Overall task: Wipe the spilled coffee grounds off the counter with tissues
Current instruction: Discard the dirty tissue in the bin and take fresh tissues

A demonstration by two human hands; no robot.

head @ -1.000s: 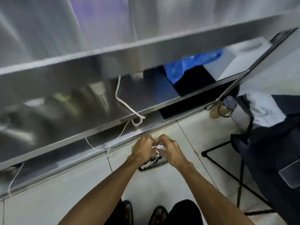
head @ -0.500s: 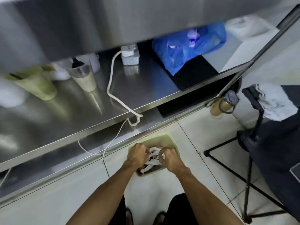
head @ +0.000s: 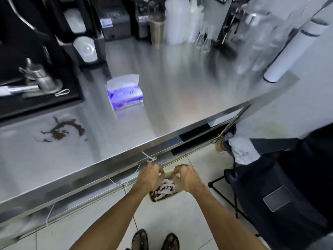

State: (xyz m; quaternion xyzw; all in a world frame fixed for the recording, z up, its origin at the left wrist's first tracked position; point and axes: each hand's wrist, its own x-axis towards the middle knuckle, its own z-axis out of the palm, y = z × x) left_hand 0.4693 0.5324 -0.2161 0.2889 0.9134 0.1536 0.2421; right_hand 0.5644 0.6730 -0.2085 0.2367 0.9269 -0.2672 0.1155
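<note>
Both hands are low, below the front edge of the stainless steel counter [head: 180,105] and over a small pale-green floor bin [head: 163,199]. The left hand [head: 150,175] and right hand [head: 185,175] are near each other, not touching, with fingers curled. Too blurred to tell whether either pinches a scrap.

Bin contents: crumpled white tissues stained dark [head: 164,188], heaped to the rim.

Step in hand, as I judge it: discarding used tissues. The job is not finished. A brown smear of spilled coffee grounds [head: 61,130] lies near the counter's front edge, toward its left end.

The purple-and-white soft tissue pack [head: 126,92] sits mid-counter, right of the spill and further back, with a sheet standing out of its top.

The next move likely calls for raising a hand to the pack, pulling a fresh sheet and sweeping the grounds inward, so none goes over the front edge.

Clear bottles [head: 259,37] stand along the back edge. Their contents are unreadable.
</note>
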